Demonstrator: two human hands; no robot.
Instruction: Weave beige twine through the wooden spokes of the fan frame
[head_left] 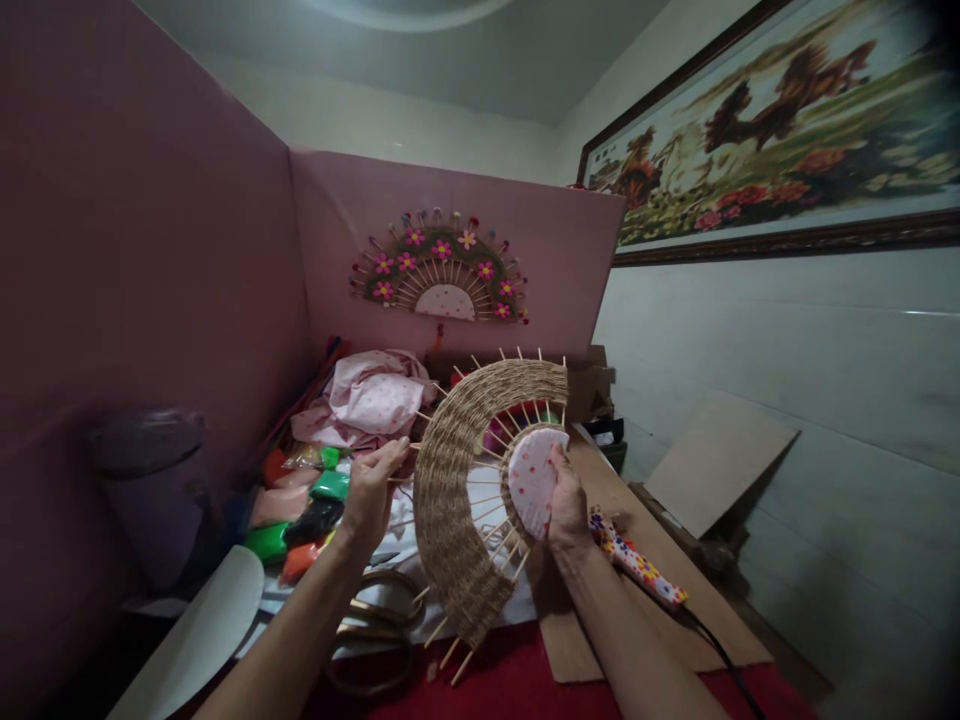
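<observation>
A half-round woven fan (pixel 450 480) of tan cord on thin wooden sticks is held up in front of me, its straight side turned to the right. My right hand (pixel 568 505) grips the white half-circle base (pixel 532 480) with red dots, thumb on the front face. At the fan's left rim, the fingers of my left hand (pixel 373 490) pinch the tip of a stick. Bare stick ends poke out past the weave all round. Behind and below lie scissors (pixel 382 605) with large bronze-coloured handles, partly hidden by the fan and my left forearm.
A decorated fan (pixel 442 270) with pink flowers hangs on the pink board. Bagged coloured clay (pixel 289 515) and pink dotted cloth (pixel 375 395) lie on the left. On the right, a flower-patterned corded tool (pixel 637 560) rests on cardboard (pixel 690 610). Red cloth (pixel 517 675) covers the front.
</observation>
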